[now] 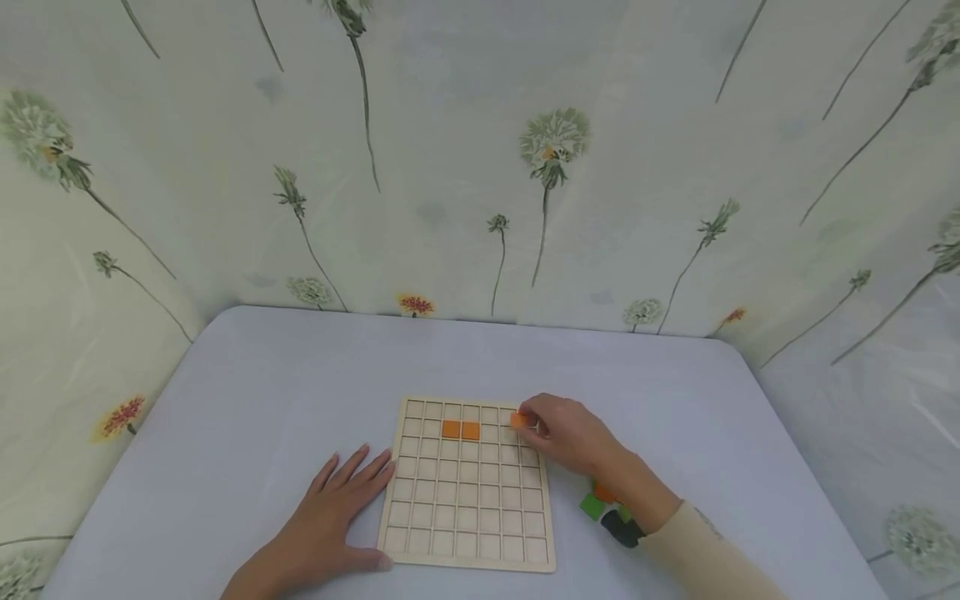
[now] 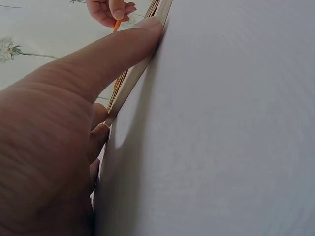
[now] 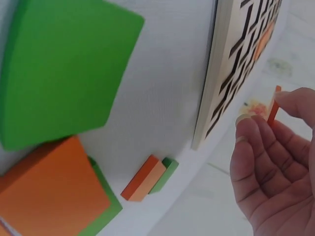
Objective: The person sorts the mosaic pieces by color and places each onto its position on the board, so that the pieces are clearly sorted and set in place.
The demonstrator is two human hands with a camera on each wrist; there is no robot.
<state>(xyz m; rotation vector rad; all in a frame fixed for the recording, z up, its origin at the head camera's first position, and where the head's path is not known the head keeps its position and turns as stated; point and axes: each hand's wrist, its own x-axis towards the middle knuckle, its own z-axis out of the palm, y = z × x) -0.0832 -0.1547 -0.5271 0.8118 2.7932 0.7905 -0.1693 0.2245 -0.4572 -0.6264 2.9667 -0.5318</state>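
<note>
My right hand (image 1: 572,435) pinches a small orange square tile (image 1: 517,420) over the upper right part of a pale wooden grid board (image 1: 467,498). In the right wrist view the tile (image 3: 274,105) stands on edge between thumb and fingers. Two orange tiles (image 1: 461,430) sit side by side in cells of the board's second row. My left hand (image 1: 324,517) lies with fingers spread at the board's left side; fingertips and thumb touch its edge. In the left wrist view the thumb (image 2: 113,54) presses along the board's side.
Beneath the right forearm lies a loose pile of green tiles (image 1: 592,506) and orange tiles (image 1: 603,492), with a dark piece (image 1: 622,528) beside it. A white-covered table (image 1: 247,400) bears everything, and a flower-patterned cloth (image 1: 450,167) hangs behind it.
</note>
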